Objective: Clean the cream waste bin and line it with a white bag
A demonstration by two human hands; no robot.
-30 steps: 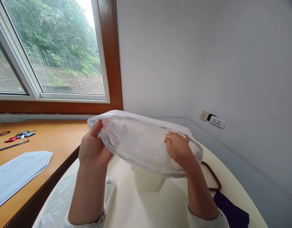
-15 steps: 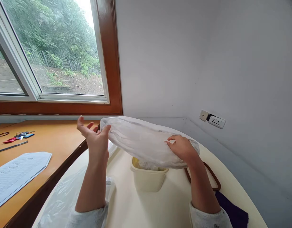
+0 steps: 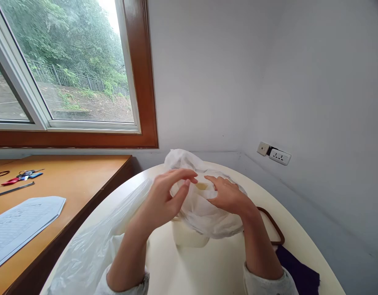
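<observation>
A thin, whitish plastic bag is draped over a cream plastic basket, hiding most of its top; a yellowish patch shows through the middle. My left hand is over the bag's left side, thumb and index finger curved towards each other with a gap between the tips. On the right part of the bag lies my right hand, its fingers stretched leftward and the thumb apart from them. Whether the film is caught under its lower fingers is hidden. The two hands' fingertips face each other across the yellowish patch.
Clear plastic film covers the left of the round cream table. To the right lie a brown rounded frame and dark purple cloth. The orange desk holds papers, scissors and a pen.
My left hand has let go of the bag's left end and moved right and down. The bag has sunk from a stretched, raised shape into a bunched heap over the basket.
</observation>
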